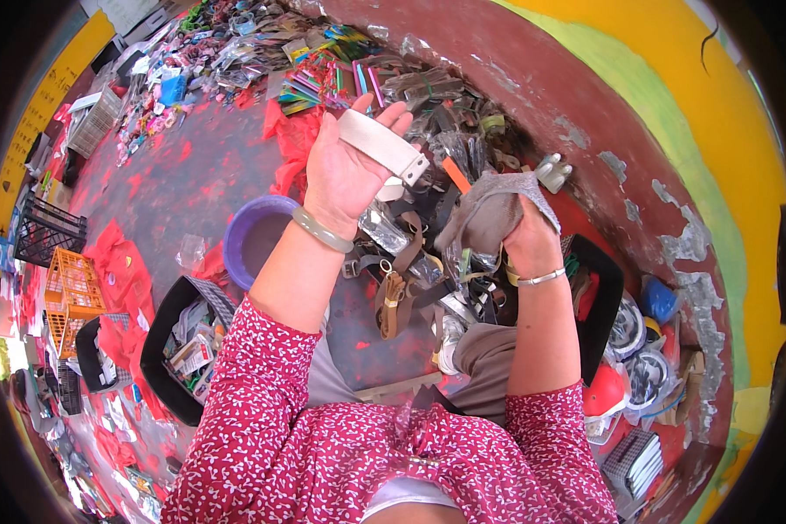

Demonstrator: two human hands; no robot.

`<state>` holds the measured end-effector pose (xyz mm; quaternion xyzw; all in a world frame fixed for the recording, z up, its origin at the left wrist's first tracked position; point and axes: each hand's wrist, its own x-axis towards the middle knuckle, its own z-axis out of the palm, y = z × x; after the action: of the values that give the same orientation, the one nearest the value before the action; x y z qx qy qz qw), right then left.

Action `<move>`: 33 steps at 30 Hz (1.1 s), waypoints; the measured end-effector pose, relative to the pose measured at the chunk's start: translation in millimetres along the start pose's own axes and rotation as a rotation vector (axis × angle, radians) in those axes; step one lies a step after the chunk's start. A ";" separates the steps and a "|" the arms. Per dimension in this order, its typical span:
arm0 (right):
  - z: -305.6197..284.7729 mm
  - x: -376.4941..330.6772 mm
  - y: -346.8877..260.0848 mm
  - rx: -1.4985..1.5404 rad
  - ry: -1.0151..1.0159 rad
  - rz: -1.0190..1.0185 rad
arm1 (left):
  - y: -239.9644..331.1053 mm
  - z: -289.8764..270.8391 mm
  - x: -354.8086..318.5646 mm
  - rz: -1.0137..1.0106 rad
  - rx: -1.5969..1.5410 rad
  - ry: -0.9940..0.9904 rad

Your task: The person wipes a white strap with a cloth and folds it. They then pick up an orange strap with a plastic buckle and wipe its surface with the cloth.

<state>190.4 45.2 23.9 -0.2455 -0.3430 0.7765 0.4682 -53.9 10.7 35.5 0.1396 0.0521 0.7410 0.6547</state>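
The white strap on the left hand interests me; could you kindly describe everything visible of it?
The white strap is a flat, plain band, perhaps leather or plastic, with small dark marks, possibly holes or studs, at its lower right end. It lies slantwise across the open, upturned left hand, that end jutting past the palm. Whether the white piece below belongs to it cannot be told.

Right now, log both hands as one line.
left hand: open, white strap across fingers | right hand: holding grey cloth | nearby: purple tub, brown strap bundle
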 end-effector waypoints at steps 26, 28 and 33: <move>5.4 25.5 18.8 -0.770 -0.083 -0.391 | -105.7 37.7 -51.3 -0.465 0.388 -0.177; 3.8 24.4 9.8 -0.791 -0.133 -0.352 | -96.4 25.3 -41.4 -0.424 0.347 -0.069; -32.9 29.6 -22.9 -1.327 -0.220 -0.463 | -53.2 17.5 -18.3 -0.214 0.604 0.119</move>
<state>213.3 89.1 18.4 -0.3195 -0.8321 0.3047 0.3356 3.7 -1.9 35.9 0.2777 0.3219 0.6260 0.6538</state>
